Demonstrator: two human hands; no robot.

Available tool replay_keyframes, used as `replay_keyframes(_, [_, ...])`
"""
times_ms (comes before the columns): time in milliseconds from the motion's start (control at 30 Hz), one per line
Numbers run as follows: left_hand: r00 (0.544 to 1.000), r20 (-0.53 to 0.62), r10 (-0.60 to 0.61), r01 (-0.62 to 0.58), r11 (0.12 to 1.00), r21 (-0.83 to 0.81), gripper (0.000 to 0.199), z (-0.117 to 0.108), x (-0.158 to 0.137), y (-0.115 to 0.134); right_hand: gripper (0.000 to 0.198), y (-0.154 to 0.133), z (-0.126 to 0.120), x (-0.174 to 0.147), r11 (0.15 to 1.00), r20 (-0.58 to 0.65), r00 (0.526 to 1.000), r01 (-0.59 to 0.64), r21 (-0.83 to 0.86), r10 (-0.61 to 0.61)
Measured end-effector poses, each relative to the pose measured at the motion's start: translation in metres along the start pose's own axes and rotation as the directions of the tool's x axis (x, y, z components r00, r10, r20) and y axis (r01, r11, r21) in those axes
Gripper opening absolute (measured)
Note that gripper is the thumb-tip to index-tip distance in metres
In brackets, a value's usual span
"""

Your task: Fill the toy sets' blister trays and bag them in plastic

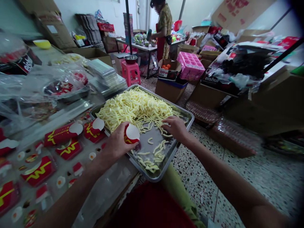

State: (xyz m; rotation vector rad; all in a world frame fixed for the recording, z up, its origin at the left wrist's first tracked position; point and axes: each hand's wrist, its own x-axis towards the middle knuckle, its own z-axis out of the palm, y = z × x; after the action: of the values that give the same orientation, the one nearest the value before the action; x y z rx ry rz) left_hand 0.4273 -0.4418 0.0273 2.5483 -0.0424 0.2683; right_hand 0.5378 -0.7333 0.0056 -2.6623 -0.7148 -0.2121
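Some bare tray [156,133] between hands [117,141] [177,128]

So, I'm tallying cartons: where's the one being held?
In the head view, the red carton is just left of centre, in the left hand, over the metal tray, beside pale sticks.

Illumination dim, cool and uneven: white wall [194,9] brightest, red garment [144,205] sunk in shadow. Glare on stacked clear plastic [103,74]; soft sheen on metal tray [155,133]. Wide-angle stretch toward edges; upper right corner blacked out. Cardboard box [280,101] at right smeared. Pixelated patch over co-worker [165,23].
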Motion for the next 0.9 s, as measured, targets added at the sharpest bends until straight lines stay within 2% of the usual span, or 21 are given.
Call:
replay_keyframes(67, [0.997, 0.006, 0.078, -0.078, 0.996, -0.032, 0.081, 0.006, 0.004, 0.004, 0.016, 0.001, 0.007, 0.004, 0.992, 0.081, 0.992, 0.102, -0.076, -0.096])
replay_keyframes(133, [0.996, 0.024, 0.091, -0.090, 0.995, -0.041, 0.084, 0.010, 0.008, 0.005, 0.014, -0.004, 0.014, 0.006, 0.981, 0.126, 0.982, 0.156, -0.118, -0.141])
replay_keyframes(267, [0.993, 0.094, 0.077, -0.073, 0.997, -0.037, 0.086, 0.014, 0.010, 0.005, 0.013, -0.005, 0.023, 0.004, 0.981, 0.160, 0.969, 0.194, -0.020, -0.188])
replay_keyframes(400, [0.969, 0.196, 0.148, -0.143, 0.989, -0.038, 0.087, 0.020, 0.013, 0.012, 0.012, 0.001, 0.021, 0.006, 0.977, 0.145, 0.966, 0.211, 0.042, -0.215])
replay_keyframes(533, [0.962, 0.244, 0.122, -0.128, 0.992, 0.009, 0.087, 0.027, 0.017, 0.019, 0.018, -0.001, 0.013, 0.009, 0.937, 0.241, 0.908, 0.349, 0.023, -0.344])
replay_keyframes(600, [0.959, 0.268, 0.091, -0.115, 0.990, 0.075, 0.086, 0.029, 0.018, 0.022, 0.021, -0.006, 0.011, 0.011, 0.939, 0.294, 0.899, 0.344, -0.016, -0.324])
replay_keyframes(733, [0.954, 0.295, 0.043, -0.115, 0.966, 0.231, 0.081, 0.030, 0.021, 0.038, 0.015, -0.017, 0.011, 0.018, 0.968, 0.337, 0.922, 0.233, -0.095, -0.188])
replay_keyframes(833, [0.951, 0.308, -0.015, -0.092, 0.939, 0.332, 0.073, 0.032, 0.023, 0.051, 0.011, -0.023, 0.013, 0.021, 0.982, 0.347, 0.923, 0.186, -0.028, -0.165])
replay_keyframes(900, [0.943, 0.332, -0.039, -0.092, 0.924, 0.370, 0.069, 0.036, 0.025, 0.055, 0.012, -0.029, 0.013, 0.020, 0.976, 0.317, 0.924, 0.210, 0.050, -0.215])
